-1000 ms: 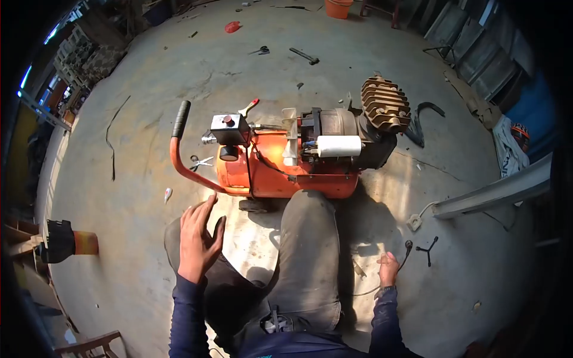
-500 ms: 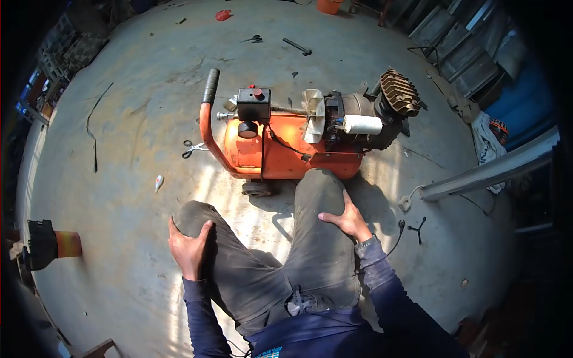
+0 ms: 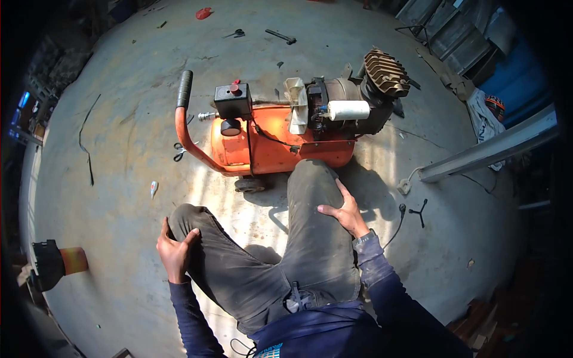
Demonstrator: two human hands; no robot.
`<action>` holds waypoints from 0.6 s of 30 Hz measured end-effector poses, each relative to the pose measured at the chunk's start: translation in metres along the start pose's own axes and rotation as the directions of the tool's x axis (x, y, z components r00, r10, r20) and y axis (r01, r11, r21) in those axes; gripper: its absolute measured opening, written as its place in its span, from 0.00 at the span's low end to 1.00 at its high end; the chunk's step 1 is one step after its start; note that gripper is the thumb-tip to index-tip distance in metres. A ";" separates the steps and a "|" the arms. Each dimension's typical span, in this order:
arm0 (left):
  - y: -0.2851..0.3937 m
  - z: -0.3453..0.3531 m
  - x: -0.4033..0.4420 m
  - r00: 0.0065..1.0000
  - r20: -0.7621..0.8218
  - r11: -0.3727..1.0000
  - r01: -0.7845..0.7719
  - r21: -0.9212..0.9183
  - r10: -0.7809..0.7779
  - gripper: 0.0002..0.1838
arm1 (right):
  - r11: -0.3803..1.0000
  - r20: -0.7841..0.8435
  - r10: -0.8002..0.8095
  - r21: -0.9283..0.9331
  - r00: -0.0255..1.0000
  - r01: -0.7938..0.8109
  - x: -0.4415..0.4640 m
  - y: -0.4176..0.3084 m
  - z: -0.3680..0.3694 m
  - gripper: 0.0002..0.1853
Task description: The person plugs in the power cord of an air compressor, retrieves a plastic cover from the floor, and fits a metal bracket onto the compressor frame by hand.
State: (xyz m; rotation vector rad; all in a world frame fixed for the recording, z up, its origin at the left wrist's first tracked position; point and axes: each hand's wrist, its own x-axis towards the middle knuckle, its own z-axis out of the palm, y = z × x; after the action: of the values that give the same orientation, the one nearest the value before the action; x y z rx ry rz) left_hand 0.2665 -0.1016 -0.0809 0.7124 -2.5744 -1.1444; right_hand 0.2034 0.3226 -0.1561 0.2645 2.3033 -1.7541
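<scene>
The left hand (image 3: 173, 256) bends with thumb and fingers parted at the left knee (image 3: 186, 216); the right hand (image 3: 348, 218) is spread on the right thigh (image 3: 310, 221), neither gripping a tool; the orange air compressor (image 3: 237, 153) stands ahead of both, untouched, so handling seems idle; scissors (image 3: 178, 157) lie beyond the left fingers, a three-way wrench (image 3: 422, 213) outward from the right.

The compressor (image 3: 280, 134) stands on the floor (image 3: 131, 250) before the person. Scissors (image 3: 178, 152) lie left of it, with a small tube (image 3: 154, 190) nearer the person. Behind it lie a hammer (image 3: 280, 36) and other scissors (image 3: 239, 33). Rightward, a cable plug (image 3: 402, 209) lies beside a three-armed wrench (image 3: 422, 213), near a slanting post (image 3: 489, 146).
</scene>
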 end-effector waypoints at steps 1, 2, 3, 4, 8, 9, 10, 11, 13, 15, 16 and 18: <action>-0.004 -0.008 0.008 0.989 0.137 0.993 0.067 -0.100 -0.053 0.40 | 1.000 -0.007 -0.013 -0.016 1.000 0.013 0.000 0.003 -0.002 0.58; -0.008 -0.017 0.018 0.957 0.275 0.971 0.146 -0.189 -0.090 0.37 | 0.999 -0.015 -0.026 -0.031 1.000 0.025 0.001 0.006 -0.003 0.60; -0.014 -0.025 0.026 0.905 0.410 0.935 0.234 -0.267 -0.109 0.34 | 0.999 0.000 -0.030 -0.022 1.000 0.030 0.002 0.008 -0.003 0.60; -0.024 -0.033 0.037 0.911 0.396 0.937 0.232 -0.262 -0.115 0.34 | 0.998 -0.010 -0.054 -0.043 0.999 0.053 0.003 0.009 -0.004 0.58; -0.019 -0.053 0.067 1.000 -0.021 0.967 -0.007 -0.255 0.001 0.17 | 0.993 -0.048 -0.093 -0.081 0.995 0.089 0.003 0.009 -0.007 0.54; -0.006 -0.059 0.070 1.000 0.010 0.981 0.026 -0.191 -0.025 0.14 | 0.992 -0.048 -0.092 -0.095 0.995 0.087 0.002 0.007 -0.008 0.54; 0.005 -0.062 0.074 0.998 0.034 0.990 0.060 -0.127 -0.056 0.12 | 0.990 -0.044 -0.095 -0.111 0.994 0.090 0.002 0.006 -0.008 0.54; 0.017 -0.057 0.076 0.999 0.006 0.997 0.032 -0.072 -0.032 0.12 | 0.989 -0.029 -0.099 -0.112 0.995 0.095 0.002 0.007 -0.007 0.54; 0.028 -0.037 0.087 0.986 -0.102 0.988 -0.123 0.095 0.132 0.14 | 0.992 -0.025 -0.108 -0.072 0.994 0.106 0.003 0.009 -0.007 0.54; 0.042 -0.019 0.093 0.961 -0.131 0.970 -0.240 0.029 0.242 0.13 | 0.991 -0.009 -0.122 -0.057 0.992 0.121 0.003 0.009 -0.006 0.54; 0.060 -0.010 0.092 0.971 -0.095 0.959 -0.232 -0.161 0.219 0.13 | 0.993 -0.001 -0.111 -0.048 0.994 0.111 0.003 0.008 -0.005 0.55; 0.106 0.008 0.090 0.712 -0.337 0.774 -0.627 0.092 0.617 0.18 | 0.996 0.001 -0.084 -0.032 0.996 0.084 0.001 0.006 -0.005 0.57</action>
State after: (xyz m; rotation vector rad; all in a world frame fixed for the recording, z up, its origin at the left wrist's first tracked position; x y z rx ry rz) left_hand 0.1510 -0.0826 -0.0058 -0.0079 -2.1994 -0.7390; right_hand 0.2035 0.3292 -0.1603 0.1643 2.3736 -1.7539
